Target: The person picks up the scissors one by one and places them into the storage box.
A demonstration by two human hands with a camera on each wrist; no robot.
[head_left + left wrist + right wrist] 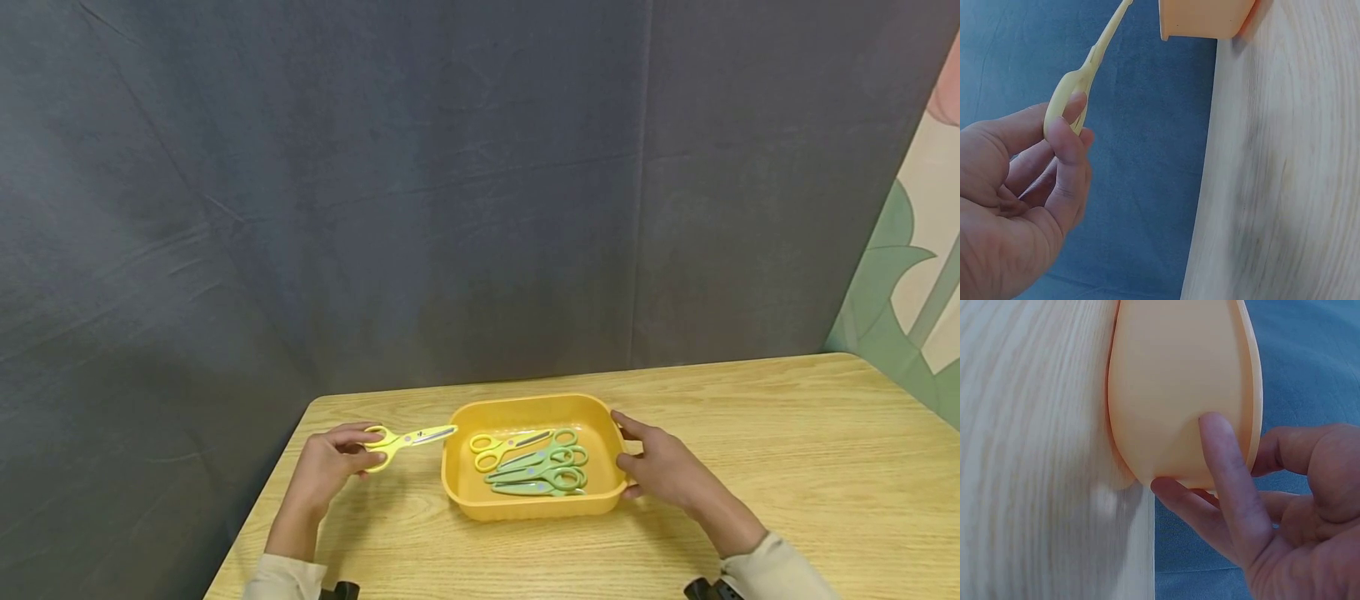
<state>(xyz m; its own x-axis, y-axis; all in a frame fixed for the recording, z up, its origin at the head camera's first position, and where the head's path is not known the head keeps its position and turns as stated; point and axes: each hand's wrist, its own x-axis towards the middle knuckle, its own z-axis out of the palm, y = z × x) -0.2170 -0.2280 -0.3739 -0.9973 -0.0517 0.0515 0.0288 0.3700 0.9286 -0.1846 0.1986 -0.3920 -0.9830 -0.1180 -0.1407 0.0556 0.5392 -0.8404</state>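
My left hand (328, 465) pinches a pair of yellow scissors (405, 440) by the finger loops, the blades closed and pointing right. In the head view the blade tip overlaps the left rim of an orange-yellow plastic bin (536, 510). In the left wrist view the scissors (1067, 87) are seen edge-on, between thumb and fingers. My right hand (660, 462) grips the bin's right end, with fingers (1225, 456) against its outer wall. Inside the bin lie another yellow pair of scissors (491, 450) and several green scissors (551, 475), partly overlapping.
The bin stands on a light wood-grain table (765, 442). Behind the table and along its left side hangs a dark grey-blue cloth (450, 208). A wall with painted leaves (885, 275) shows at the far right.
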